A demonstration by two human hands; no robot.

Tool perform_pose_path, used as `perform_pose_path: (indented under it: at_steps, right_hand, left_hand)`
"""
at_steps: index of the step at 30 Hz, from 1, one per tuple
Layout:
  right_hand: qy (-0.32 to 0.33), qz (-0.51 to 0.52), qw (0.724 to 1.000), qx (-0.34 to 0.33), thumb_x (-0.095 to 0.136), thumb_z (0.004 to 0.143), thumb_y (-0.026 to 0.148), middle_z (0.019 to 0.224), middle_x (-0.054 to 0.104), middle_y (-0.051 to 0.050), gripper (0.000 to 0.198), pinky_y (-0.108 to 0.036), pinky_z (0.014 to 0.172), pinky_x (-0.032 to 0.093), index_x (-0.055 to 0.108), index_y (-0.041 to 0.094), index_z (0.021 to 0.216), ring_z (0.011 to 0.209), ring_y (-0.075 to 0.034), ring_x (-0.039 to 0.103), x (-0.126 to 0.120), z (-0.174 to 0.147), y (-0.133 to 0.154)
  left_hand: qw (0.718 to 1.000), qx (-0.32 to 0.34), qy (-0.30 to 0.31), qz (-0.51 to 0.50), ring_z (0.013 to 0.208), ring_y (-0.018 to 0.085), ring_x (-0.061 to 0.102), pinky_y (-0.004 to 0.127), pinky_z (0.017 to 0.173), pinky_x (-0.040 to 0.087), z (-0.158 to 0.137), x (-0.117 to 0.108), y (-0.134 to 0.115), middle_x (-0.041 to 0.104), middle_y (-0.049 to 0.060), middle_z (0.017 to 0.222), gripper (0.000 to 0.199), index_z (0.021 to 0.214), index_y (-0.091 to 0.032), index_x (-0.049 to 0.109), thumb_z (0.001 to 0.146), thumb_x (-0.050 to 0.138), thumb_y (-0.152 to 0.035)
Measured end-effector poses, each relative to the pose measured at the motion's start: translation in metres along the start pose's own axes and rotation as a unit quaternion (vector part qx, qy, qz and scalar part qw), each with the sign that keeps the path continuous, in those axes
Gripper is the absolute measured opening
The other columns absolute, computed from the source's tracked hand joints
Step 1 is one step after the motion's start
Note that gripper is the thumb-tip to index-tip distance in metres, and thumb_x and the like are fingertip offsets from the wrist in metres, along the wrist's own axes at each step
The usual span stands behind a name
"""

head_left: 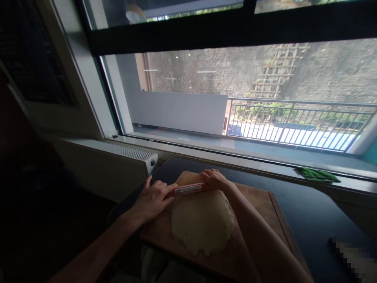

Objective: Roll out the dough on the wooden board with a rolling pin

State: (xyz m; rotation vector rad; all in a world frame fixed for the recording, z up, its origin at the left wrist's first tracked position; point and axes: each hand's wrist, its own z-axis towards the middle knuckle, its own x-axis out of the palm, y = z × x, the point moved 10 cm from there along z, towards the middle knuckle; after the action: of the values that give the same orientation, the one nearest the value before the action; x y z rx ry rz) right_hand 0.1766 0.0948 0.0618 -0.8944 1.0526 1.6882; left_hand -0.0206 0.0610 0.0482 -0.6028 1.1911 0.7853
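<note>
A flattened, pale sheet of dough with a ragged edge lies on a wooden board. Along the dough's far edge stretches a slim, pale, tube-like thing with red markings; its exact kind is unclear in the dim light. My left hand grips its left end, fingers pressed on it and one digit sticking up. Closed over the right end is my right hand, whose forearm crosses the right side of the dough. Both ends of the tube are hidden under the hands.
Beneath the board is a dark table. A green cloth lies on the windowsill at the right. A white radiator stands left of the table, under the wide window. Something blurred out is at the lower right.
</note>
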Motion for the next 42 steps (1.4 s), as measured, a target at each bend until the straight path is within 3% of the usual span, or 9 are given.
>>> perform_pose_path:
  at_steps: [4, 8, 11, 14, 19, 23, 27, 36, 42]
  right_hand:
    - [0.074, 0.004, 0.997, -0.021, 0.018, 0.097, 0.041, 0.136, 0.048, -0.006, 0.049, -0.041, 0.101, 0.032, 0.058, 0.020, 0.118, 0.132, -0.022, 0.033, 0.020, -0.045, -0.001]
    - [0.061, -0.043, 0.997, -0.014, 0.025, 0.096, 0.038, 0.147, 0.032, -0.009, 0.051, -0.041, 0.111, 0.019, 0.032, 0.016, 0.141, 0.138, -0.019, 0.019, 0.006, -0.115, -0.005]
    - [0.052, -0.069, 0.996, -0.013, 0.025, 0.096, 0.038, 0.145, 0.037, -0.006, 0.045, -0.045, 0.112, 0.016, 0.048, 0.021, 0.130, 0.140, -0.021, 0.014, -0.015, -0.133, 0.003]
    - [0.040, -0.054, 0.998, 0.008, 0.018, 0.097, 0.041, 0.140, 0.043, -0.002, 0.049, -0.047, 0.109, 0.019, 0.064, 0.027, 0.104, 0.140, -0.022, 0.012, -0.031, -0.118, 0.013]
    - [0.016, -0.064, 0.997, 0.044, 0.021, 0.096, 0.044, 0.138, 0.043, -0.007, 0.046, -0.049, 0.108, 0.018, 0.059, 0.026, 0.114, 0.137, -0.025, 0.021, -0.011, -0.090, 0.018]
    - [-0.007, -0.086, 0.993, 0.079, 0.021, 0.096, 0.044, 0.140, 0.040, -0.009, 0.046, -0.051, 0.108, 0.014, 0.057, 0.024, 0.116, 0.137, -0.025, 0.019, 0.002, -0.064, 0.001]
    - [0.078, -0.069, 0.985, 0.140, 0.019, 0.096, 0.042, 0.144, 0.035, -0.013, 0.049, -0.052, 0.104, 0.023, 0.056, 0.018, 0.117, 0.137, -0.027, 0.021, 0.012, -0.050, -0.018]
    - [0.066, -0.075, 0.995, 0.000, 0.016, 0.096, 0.044, 0.147, 0.034, -0.006, 0.054, -0.041, 0.112, 0.010, 0.041, 0.019, 0.136, 0.140, -0.021, 0.011, 0.009, -0.135, 0.044]
    - [0.044, -0.078, 0.986, 0.141, 0.016, 0.096, 0.044, 0.145, 0.035, -0.010, 0.051, -0.050, 0.106, 0.020, 0.049, 0.020, 0.127, 0.137, -0.027, 0.018, 0.005, -0.055, -0.016]
  left_hand:
    - [0.998, 0.031, -0.041, 0.042, 0.095, 0.020, 0.052, 0.054, 0.108, 0.008, -0.004, -0.009, -0.016, 0.062, 0.000, 0.092, 0.040, 0.121, -0.035, 0.054, 0.082, 0.054, -0.027]
    - [0.996, 0.065, -0.043, 0.032, 0.095, 0.020, 0.051, 0.054, 0.109, 0.007, -0.008, -0.012, -0.038, 0.060, 0.000, 0.095, 0.044, 0.120, -0.036, 0.054, 0.080, 0.054, -0.020]
    - [0.996, 0.076, -0.041, 0.008, 0.096, 0.020, 0.052, 0.055, 0.109, 0.009, -0.009, -0.017, -0.050, 0.060, 0.001, 0.096, 0.043, 0.122, -0.035, 0.053, 0.081, 0.052, -0.020]
    - [0.995, 0.097, -0.021, -0.022, 0.103, 0.022, 0.051, 0.054, 0.108, 0.015, -0.013, -0.017, -0.065, 0.061, 0.002, 0.101, 0.039, 0.122, -0.034, 0.053, 0.084, 0.051, -0.027]
    - [0.995, 0.077, -0.001, -0.057, 0.121, 0.023, 0.044, 0.047, 0.108, 0.021, -0.015, 0.009, -0.076, 0.054, 0.009, 0.129, 0.044, 0.133, -0.024, 0.045, 0.093, 0.034, -0.039]
    - [0.998, 0.002, -0.023, -0.050, 0.136, 0.025, 0.025, 0.050, 0.112, 0.010, 0.020, 0.027, -0.066, 0.039, 0.009, 0.145, 0.052, 0.137, -0.018, 0.040, 0.094, 0.023, -0.043]
    - [0.997, -0.069, -0.015, -0.041, 0.137, 0.027, 0.025, 0.052, 0.112, 0.013, 0.057, 0.032, -0.056, 0.038, 0.011, 0.144, 0.055, 0.135, -0.013, 0.043, 0.093, 0.024, -0.044]
    - [0.996, 0.036, -0.069, -0.045, 0.137, 0.021, 0.026, 0.046, 0.114, 0.010, -0.039, 0.010, -0.079, 0.035, 0.007, 0.146, 0.049, 0.140, -0.018, 0.036, 0.095, 0.026, -0.036]
    - [0.998, -0.056, -0.007, -0.031, 0.137, 0.026, 0.025, 0.052, 0.112, 0.013, 0.055, 0.030, -0.059, 0.042, 0.011, 0.142, 0.052, 0.131, -0.012, 0.049, 0.094, 0.024, -0.039]
